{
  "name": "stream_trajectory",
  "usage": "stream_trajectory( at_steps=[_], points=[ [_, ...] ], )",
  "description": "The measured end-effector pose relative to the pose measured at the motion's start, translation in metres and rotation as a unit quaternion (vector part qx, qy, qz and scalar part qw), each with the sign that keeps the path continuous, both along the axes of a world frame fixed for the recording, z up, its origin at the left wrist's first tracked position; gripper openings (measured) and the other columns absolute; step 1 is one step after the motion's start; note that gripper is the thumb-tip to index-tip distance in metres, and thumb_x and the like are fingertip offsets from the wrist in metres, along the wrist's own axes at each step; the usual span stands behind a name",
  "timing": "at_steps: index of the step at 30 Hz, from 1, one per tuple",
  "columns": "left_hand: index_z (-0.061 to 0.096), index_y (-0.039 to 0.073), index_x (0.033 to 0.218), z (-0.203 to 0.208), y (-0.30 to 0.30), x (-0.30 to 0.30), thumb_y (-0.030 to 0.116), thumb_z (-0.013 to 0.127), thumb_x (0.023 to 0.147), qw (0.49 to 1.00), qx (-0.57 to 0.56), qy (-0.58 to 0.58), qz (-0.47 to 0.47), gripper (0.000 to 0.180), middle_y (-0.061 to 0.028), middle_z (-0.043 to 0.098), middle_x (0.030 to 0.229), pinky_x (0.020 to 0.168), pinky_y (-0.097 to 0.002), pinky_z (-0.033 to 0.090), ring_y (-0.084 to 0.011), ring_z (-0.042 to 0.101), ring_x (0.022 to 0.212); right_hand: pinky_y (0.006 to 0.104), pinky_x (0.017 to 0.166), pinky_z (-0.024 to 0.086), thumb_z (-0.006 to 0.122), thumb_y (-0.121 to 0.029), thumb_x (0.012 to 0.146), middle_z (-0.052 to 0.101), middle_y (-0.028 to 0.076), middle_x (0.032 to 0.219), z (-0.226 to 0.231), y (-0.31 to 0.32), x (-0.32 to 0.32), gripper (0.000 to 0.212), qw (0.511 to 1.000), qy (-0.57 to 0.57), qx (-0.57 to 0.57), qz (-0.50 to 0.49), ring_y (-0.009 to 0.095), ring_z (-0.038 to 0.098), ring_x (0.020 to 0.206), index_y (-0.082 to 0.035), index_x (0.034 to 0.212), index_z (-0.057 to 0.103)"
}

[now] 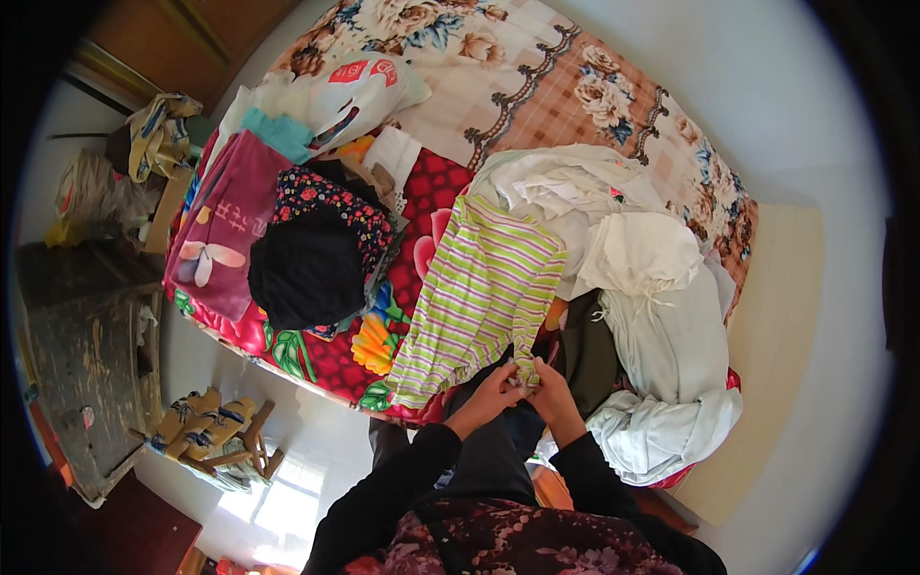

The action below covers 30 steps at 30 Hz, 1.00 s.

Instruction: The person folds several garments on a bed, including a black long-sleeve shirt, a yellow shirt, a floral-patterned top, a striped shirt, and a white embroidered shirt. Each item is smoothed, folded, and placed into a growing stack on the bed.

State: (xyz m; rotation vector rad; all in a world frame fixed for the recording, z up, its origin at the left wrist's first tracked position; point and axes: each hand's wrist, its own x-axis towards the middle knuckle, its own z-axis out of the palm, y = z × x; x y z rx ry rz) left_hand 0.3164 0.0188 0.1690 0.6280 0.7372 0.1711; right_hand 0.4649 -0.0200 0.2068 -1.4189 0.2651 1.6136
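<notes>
From ten o'clock round to four, a floral-covered bed fills most of my view. A pale heap of cloth curves from one to four o'clock of the striped garment, which lies spread near the centre; a black cloth sits at its nine. I judge the striped garment light, limp and thin, probably a stretchy knit: nothing to break and little slip, but quick to crease or trail. I would take it with fingertips at seams or doubled edges, and pull gently. At its five o'clock, the left hand and right hand nearly meet, fingers pinching a bunched end of its fabric. I can't tell whether that is a cuff or a corner.
</notes>
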Motion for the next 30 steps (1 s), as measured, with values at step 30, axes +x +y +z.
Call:
stream_trajectory(
  at_steps=[30],
  points=[
    [0.055,0.004,0.098,-0.108,-0.034,-0.023,0.009,0.059,0.075,0.786,0.566,0.207,-0.138,0.024,-0.0188,0.059,0.072,0.064,-0.0501,0.042,-0.0387,0.057,0.070,0.0315,0.064,0.053,0.047,-0.037,0.095,0.066,0.011,0.092,0.038,-0.034,0.115,0.039,0.998,-0.044,-0.029,-0.044,0.020,0.065,0.074,-0.003,0.110,0.057]
  ],
)
